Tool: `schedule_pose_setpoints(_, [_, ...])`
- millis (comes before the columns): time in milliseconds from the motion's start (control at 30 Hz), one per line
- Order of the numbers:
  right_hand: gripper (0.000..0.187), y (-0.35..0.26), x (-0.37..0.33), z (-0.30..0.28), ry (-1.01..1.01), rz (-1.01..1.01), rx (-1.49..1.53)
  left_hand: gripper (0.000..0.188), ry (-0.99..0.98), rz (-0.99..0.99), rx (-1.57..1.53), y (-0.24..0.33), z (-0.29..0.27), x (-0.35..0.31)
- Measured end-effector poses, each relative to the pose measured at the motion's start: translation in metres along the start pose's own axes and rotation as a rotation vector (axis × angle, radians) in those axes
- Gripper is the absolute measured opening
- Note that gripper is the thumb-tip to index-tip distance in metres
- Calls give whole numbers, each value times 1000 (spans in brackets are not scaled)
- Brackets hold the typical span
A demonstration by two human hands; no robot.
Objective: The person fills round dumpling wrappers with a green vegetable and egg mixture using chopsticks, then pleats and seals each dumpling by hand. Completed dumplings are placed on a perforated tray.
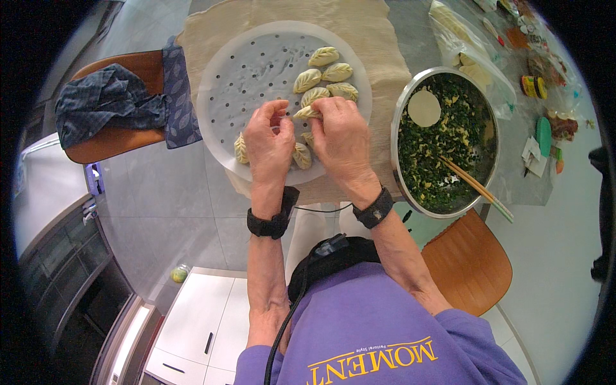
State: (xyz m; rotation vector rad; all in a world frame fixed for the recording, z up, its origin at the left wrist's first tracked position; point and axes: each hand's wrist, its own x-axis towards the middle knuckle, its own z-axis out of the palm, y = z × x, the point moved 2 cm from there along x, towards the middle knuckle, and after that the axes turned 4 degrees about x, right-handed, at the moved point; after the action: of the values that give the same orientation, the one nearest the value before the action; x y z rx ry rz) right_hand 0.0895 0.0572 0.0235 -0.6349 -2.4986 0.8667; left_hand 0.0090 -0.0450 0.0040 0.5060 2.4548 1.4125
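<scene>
My right hand (343,138) pinches a pleated dumpling (307,113) between thumb and fingers, over the round white perforated tray (221,96). Just left of it, my left hand (272,141) is empty, its fingers curled but apart and not touching the dumpling. Several finished leaf-shaped dumplings (339,72) lie on the tray's right side. Another dumpling (240,149) rests at the left by my left hand, and one more (301,156) sits between my wrists. My right hand partly covers some of them.
Right of the tray stands a metal bowl (396,138) of chopped green filling (443,128), with a round dough wrapper (424,108) on top and chopsticks (478,186) across its rim. Plastic bags (459,32) and small items lie beyond. Chairs (471,263) flank the table; clothing (109,106) covers the left one.
</scene>
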Motion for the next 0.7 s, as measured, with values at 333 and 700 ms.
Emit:
schedule_pose_setpoints(333, [16,3,4,6,-14,-118,-50,21,-2,19,34,6,4,21])
schedule_pose_setpoints(700, [31,14,-11,-19,113,114,15,23,-68,143,195,15,9,27])
